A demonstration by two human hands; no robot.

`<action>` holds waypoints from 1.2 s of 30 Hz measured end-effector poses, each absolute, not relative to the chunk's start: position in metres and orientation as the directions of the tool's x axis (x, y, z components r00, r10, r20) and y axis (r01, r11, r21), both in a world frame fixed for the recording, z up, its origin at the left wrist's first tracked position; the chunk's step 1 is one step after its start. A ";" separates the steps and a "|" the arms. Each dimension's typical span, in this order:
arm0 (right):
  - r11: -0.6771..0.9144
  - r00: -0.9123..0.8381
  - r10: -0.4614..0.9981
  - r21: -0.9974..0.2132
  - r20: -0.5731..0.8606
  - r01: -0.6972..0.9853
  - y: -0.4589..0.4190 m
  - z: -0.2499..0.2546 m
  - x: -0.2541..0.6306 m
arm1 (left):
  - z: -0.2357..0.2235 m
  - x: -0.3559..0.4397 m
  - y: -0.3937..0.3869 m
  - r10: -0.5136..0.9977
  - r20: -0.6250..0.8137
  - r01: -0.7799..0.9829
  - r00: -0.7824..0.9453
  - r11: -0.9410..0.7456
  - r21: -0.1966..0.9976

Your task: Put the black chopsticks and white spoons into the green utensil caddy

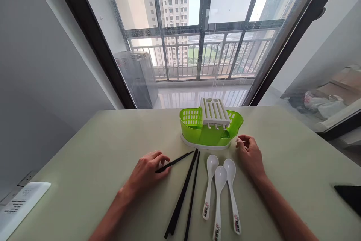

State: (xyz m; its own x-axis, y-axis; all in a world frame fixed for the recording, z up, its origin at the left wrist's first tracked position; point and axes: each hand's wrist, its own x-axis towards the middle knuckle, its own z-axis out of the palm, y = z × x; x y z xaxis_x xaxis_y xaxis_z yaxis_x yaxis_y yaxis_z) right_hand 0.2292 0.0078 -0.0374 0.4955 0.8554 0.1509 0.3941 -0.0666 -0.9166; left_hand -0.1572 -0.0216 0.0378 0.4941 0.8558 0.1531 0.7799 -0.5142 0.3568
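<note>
My left hand [150, 167] rests on the table with thumb and fingers closed about the thick end of black chopsticks [180, 158], whose thin tips point right. More black chopsticks [182, 196] lie lengthwise beside it, their tips near the holder. Three white spoons [220, 177] with printed handle ends lie to their right, bowls away from me. My right hand [249, 154] is loosely curled at the right end of a green utensil holder [210, 135]; nothing shows in its fingers, and I cannot tell whether it touches the holder. A white slotted rack [214, 111] with hooks sits across the holder's middle.
The pale table [135, 132] reaches to a glass window with a balcony behind. A white device [24, 205] lies at the left edge, a dark pointed object [349, 197] at the right. Beyond the glass stands a grey cabinet-like box [137, 79].
</note>
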 end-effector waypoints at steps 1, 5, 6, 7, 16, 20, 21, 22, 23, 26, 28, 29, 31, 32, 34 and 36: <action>-0.066 0.495 0.856 -0.916 0.151 0.395 0.008 -0.037 0.229 | 0.037 -0.157 -0.021 0.857 0.170 0.786 0.486 -0.513 0.344; -0.065 0.492 0.857 -0.915 0.154 0.399 0.007 -0.037 0.229 | 0.032 -0.158 -0.020 0.860 0.204 0.807 0.467 -0.509 0.299; -0.064 0.491 0.857 -0.914 0.155 0.400 0.008 -0.037 0.229 | 0.031 -0.158 -0.020 0.861 0.207 0.813 0.464 -0.507 0.286; -0.064 0.491 0.857 -0.914 0.156 0.401 0.008 -0.037 0.229 | 0.030 -0.158 -0.020 0.863 0.211 0.819 0.460 -0.504 0.273; -0.052 0.484 0.860 -0.914 0.163 0.401 0.007 -0.038 0.230 | 0.026 -0.158 -0.018 0.875 0.275 0.857 0.399 -0.462 0.227; -0.047 0.478 0.863 -0.915 0.165 0.401 0.007 -0.038 0.231 | 0.025 -0.156 -0.019 0.867 0.298 0.848 0.398 -0.472 0.241; -0.048 0.478 0.863 -0.915 0.164 0.401 0.007 -0.038 0.231 | 0.025 -0.156 -0.019 0.866 0.303 0.847 0.397 -0.473 0.243; -0.049 0.479 0.863 -0.915 0.164 0.401 0.007 -0.038 0.231 | 0.025 -0.155 -0.019 0.867 0.306 0.849 0.393 -0.470 0.241; -0.050 0.480 0.862 -0.915 0.163 0.401 0.007 -0.037 0.230 | 0.025 -0.155 -0.020 0.869 0.309 0.853 0.387 -0.465 0.239; -0.055 0.483 0.861 -0.915 0.160 0.401 0.007 -0.036 0.230 | 0.023 -0.156 -0.019 0.877 0.315 0.868 0.361 -0.440 0.230; -0.057 0.484 0.860 -0.915 0.158 0.400 0.007 -0.036 0.230 | 0.022 -0.156 -0.019 0.885 0.314 0.877 0.344 -0.423 0.229; -0.058 0.485 0.860 -0.915 0.157 0.400 0.007 -0.036 0.230 | 0.021 -0.157 -0.018 0.888 0.314 0.881 0.336 -0.414 0.230; -0.060 0.487 0.859 -0.914 0.157 0.401 0.007 -0.036 0.230 | 0.020 -0.157 -0.018 0.894 0.313 0.886 0.322 -0.401 0.232; -0.061 0.486 0.860 -0.914 0.157 0.402 0.007 -0.036 0.230 | 0.019 -0.157 -0.017 0.895 0.315 0.888 0.316 -0.396 0.234; -0.061 0.485 0.860 -0.913 0.157 0.403 0.007 -0.037 0.230 | 0.019 -0.157 -0.017 0.897 0.319 0.890 0.307 -0.389 0.239; -0.059 0.484 0.861 -0.914 0.157 0.402 0.007 -0.037 0.230 | 0.018 -0.157 -0.018 0.897 0.323 0.890 0.301 -0.386 0.243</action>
